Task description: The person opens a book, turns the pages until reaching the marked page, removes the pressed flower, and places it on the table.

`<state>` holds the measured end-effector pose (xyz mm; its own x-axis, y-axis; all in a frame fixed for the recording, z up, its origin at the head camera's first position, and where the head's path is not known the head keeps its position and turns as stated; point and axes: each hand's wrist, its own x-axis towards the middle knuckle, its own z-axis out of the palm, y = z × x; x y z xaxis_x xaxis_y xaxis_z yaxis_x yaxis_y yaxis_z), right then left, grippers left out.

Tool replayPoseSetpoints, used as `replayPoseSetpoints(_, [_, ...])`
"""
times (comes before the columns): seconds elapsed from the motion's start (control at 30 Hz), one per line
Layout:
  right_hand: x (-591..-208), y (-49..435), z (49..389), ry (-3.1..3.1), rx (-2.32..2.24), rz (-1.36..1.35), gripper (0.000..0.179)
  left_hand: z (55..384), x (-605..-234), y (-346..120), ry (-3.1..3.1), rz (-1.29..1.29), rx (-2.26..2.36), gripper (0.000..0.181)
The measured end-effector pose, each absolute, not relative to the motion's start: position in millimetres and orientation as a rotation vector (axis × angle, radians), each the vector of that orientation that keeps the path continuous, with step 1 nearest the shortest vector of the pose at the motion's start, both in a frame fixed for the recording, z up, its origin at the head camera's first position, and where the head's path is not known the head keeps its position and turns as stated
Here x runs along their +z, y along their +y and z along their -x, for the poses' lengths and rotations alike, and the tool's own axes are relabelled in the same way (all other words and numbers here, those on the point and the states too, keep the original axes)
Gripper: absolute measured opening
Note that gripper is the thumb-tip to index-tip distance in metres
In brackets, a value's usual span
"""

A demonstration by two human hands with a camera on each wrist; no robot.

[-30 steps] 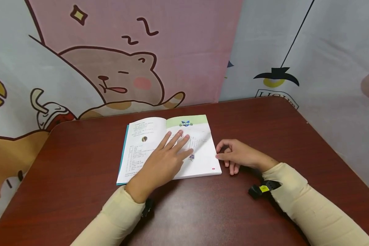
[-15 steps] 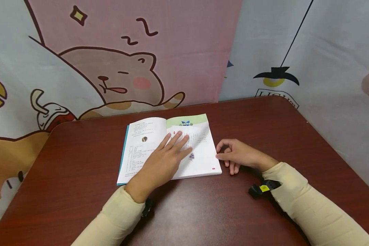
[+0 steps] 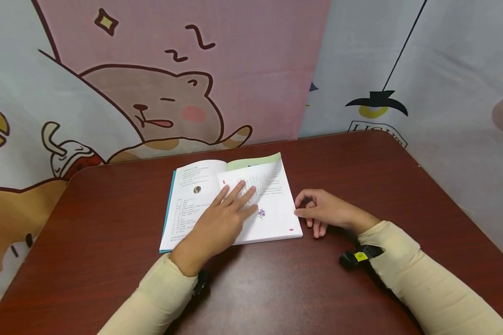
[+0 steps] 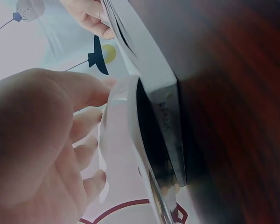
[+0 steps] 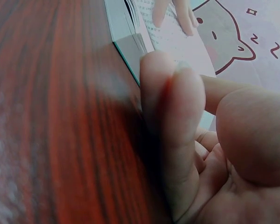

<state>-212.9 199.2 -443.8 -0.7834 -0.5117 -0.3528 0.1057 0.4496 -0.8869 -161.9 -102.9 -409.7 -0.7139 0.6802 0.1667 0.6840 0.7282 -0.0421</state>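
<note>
An open book (image 3: 278, 214) lies on a table (image 3: 251, 291), one page (image 3: 245, 176) curled over.
The left hand (image 3: 215, 225) has its fingers spread on the curled page, at the book's middle; the right hand (image 3: 329, 209) is at the book's right edge, fingers bent, and I cannot tell whether they pinch it. A teal cover (image 3: 168, 211) shows along the book's left edge.
</note>
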Motion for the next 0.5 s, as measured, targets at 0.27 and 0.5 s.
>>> replayPoseSetpoints(0.27, [-448.3,200.9,214.7,2.114,-1.353,0.334,0.033,160.5,-410.8,-103.2,-2.757,1.049,-0.019,0.043])
replayPoseSetpoints(0.5, [-445.2,199.0,213.9,2.125,-1.343,0.337,0.032,161.7,-413.7,-104.7,-2.740,1.038,0.032,0.038])
